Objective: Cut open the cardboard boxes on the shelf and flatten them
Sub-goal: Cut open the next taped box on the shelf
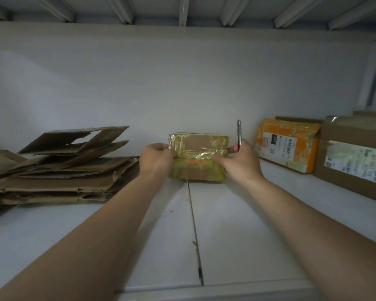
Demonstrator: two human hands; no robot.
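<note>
Tape point(201, 152), shiny and crinkly yellow, wraps the small brown box point(199, 170) you hold in the middle of the white shelf point(237, 224). Your left hand point(155, 160) grips its left end with curled fingers point(161, 146). Your right hand point(240, 164) grips the right end and a thin silver knife point(238, 135), pointing up. Flat cardboard point(63, 170) lies stacked to the left.

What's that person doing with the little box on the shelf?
A person holds a small taped box on the white shelf. The left hand grips its left end. The right hand holds its right end and also a utility knife, pointing up. Flattened cardboard is piled to the left. An orange parcel and a brown box stand whole on the right.
</note>
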